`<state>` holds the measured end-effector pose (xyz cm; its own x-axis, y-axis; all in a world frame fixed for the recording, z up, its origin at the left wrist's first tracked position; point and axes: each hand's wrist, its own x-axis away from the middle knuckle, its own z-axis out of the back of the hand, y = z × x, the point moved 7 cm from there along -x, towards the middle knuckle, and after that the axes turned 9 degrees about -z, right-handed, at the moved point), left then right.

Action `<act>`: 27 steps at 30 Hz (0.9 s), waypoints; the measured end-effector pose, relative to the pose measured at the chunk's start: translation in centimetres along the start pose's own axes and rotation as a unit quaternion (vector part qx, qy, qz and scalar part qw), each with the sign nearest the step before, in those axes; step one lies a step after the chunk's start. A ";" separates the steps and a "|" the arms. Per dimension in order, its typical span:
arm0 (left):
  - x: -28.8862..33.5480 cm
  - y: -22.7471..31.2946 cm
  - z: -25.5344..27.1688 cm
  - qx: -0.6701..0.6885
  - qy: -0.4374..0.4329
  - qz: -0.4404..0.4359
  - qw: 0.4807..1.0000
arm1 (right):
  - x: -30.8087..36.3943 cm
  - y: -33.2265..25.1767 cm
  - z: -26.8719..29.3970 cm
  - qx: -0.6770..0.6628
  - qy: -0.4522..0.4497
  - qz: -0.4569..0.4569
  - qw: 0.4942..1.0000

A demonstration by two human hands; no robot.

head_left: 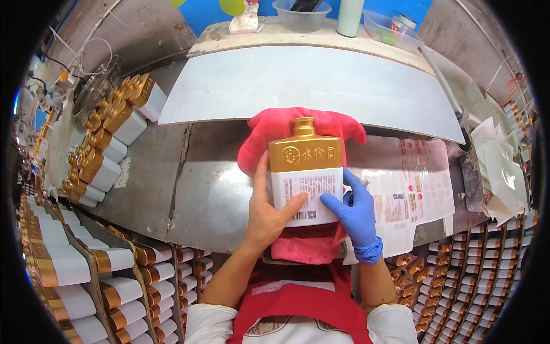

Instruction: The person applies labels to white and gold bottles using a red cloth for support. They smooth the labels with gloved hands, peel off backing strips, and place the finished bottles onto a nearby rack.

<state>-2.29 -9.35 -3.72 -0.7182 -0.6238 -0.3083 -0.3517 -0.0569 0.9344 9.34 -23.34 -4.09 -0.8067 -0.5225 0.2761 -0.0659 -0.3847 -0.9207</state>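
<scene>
A flat white bottle with a gold neck and shoulder (305, 150) is upright in the picture between my two hands, over a pink-red towel (263, 135). My bare left hand (271, 207) grips its left side, the thumb lying on the printed label (303, 200). On the right edge, my right hand (356, 211) in a blue glove closes round the bottle, its thumb pressing the label's lower right. To the right of the towel lie sheets of printed labels (409, 189) on the grey metal table (215, 172).
More gold-and-white bottles (114, 132) line the table's left end. Racks of similar bottles (74, 275) stand lower left and lower right (458, 281). Beyond the table are a pale board (309, 80), a clear bowl (301, 17) and a green cylinder (349, 17). White papers (498, 166) hang at right.
</scene>
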 end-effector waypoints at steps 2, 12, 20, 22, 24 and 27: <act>-0.1 0.1 0.0 -0.006 0.003 0.002 1.000 | 0.0 -0.1 0.0 0.000 0.000 -0.001 1.000; -0.4 0.2 -0.2 -0.025 0.010 -0.009 1.000 | -0.1 0.0 0.1 -0.031 0.006 0.000 0.999; -0.3 0.0 -0.3 -0.009 0.017 -0.005 1.000 | -0.1 0.0 0.1 -0.039 0.000 0.010 0.999; -0.3 -0.2 -0.1 -0.011 0.016 -0.007 1.000 | -0.2 0.3 0.0 -0.030 0.004 0.012 0.999; -0.2 -0.1 0.0 -0.012 0.011 0.001 1.000 | -0.3 0.6 0.0 -0.027 0.005 0.014 1.000; -0.2 0.4 -0.2 -0.011 0.004 0.017 1.000 | -0.3 0.6 -0.1 -0.050 -0.008 0.011 0.999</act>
<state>-2.13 -9.40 -3.23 -0.7252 -0.6315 -0.2745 -0.3137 -0.0519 0.9481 9.49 -23.37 -4.76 -0.7986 -0.5431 0.2595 -0.1079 -0.2950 -0.9494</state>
